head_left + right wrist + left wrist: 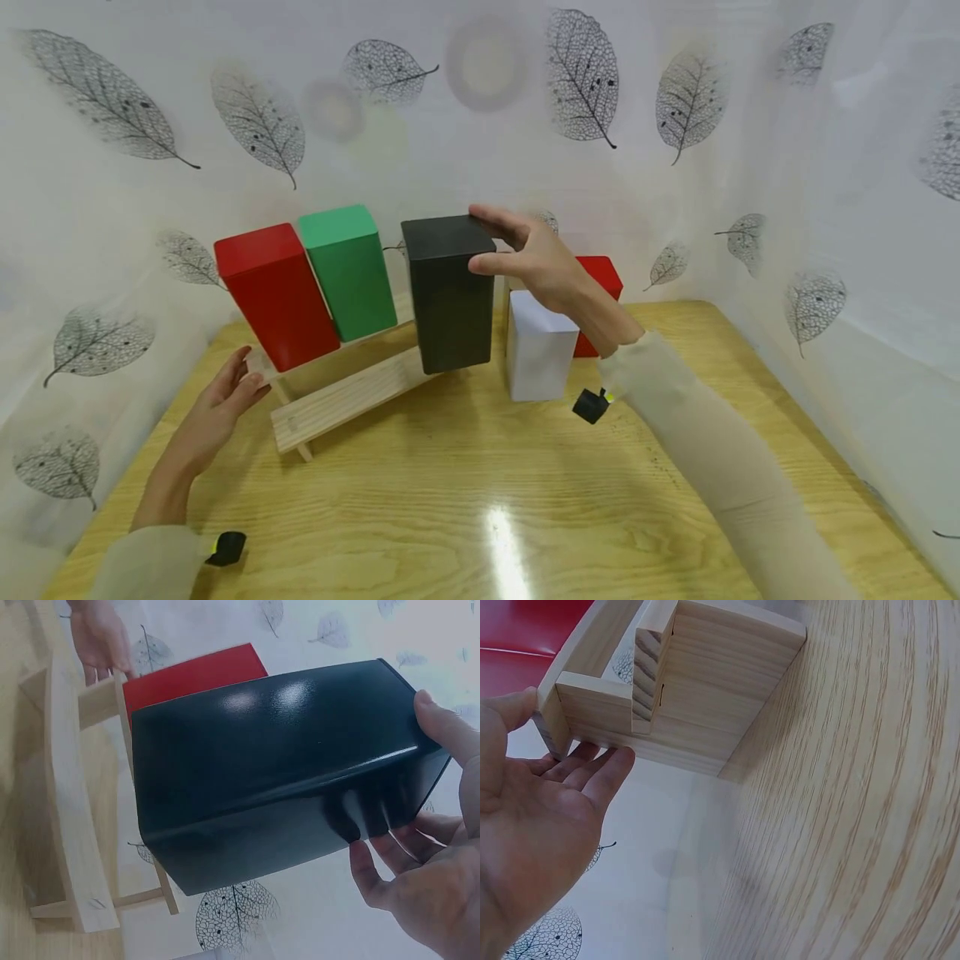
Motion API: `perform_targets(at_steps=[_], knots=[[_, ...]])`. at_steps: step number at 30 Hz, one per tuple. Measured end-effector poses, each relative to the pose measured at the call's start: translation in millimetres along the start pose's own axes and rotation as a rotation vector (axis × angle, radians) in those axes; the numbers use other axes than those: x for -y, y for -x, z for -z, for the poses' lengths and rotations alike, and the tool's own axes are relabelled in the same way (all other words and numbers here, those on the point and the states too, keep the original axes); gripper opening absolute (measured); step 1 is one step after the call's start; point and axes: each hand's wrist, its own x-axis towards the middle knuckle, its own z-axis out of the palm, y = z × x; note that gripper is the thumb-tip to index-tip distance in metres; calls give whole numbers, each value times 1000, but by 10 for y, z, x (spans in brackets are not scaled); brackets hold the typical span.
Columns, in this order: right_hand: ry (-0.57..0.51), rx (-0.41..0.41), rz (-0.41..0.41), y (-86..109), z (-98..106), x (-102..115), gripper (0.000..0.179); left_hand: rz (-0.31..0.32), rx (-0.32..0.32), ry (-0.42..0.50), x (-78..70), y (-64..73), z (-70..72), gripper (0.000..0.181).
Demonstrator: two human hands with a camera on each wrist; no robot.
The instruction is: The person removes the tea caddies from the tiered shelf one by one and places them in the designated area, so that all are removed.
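A two-step wooden rack (352,398) stands on the table, its left end held between the thumb and fingers of my left hand (213,417). In the left wrist view that hand (547,802) pinches the upper step's end (551,724). My right hand (536,254) grips the top of a black box (453,308) between thumb and fingers, at the rack's right part. Whether the box's base touches the rack, I cannot tell. On the upper step a red box (281,300) and a green box (351,279) stand side by side.
Right of the rack a white box (542,350) stands on the wooden table (420,517), with another red box (600,279) behind it. A leaf-patterned sheet (480,158) covers the walls around the table.
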Motion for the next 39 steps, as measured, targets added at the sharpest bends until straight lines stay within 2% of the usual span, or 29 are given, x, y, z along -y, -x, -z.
perform_targets(at_steps=[7,12,17,23,27,30,35,39], knots=[[36,1,-24,346,-18,74,77,10,-4,9,-3,8,-9,74],[47,21,-29,578,13,92,84,-2,-3,20,0,6,-9,74],[64,-1,-35,796,58,90,89,-5,-3,23,19,4,-12,74],[76,-13,-34,1054,141,106,83,-15,-2,14,19,6,-9,73],[176,-39,-51,1217,210,126,79,-12,-4,13,11,11,-10,73],[199,-41,-43,1324,265,120,76,-7,-4,11,11,14,-12,73],[106,-27,3,1485,365,84,75,-13,-3,14,19,14,-10,73],[90,-28,41,1618,452,83,74,-26,0,19,22,7,-6,73]])
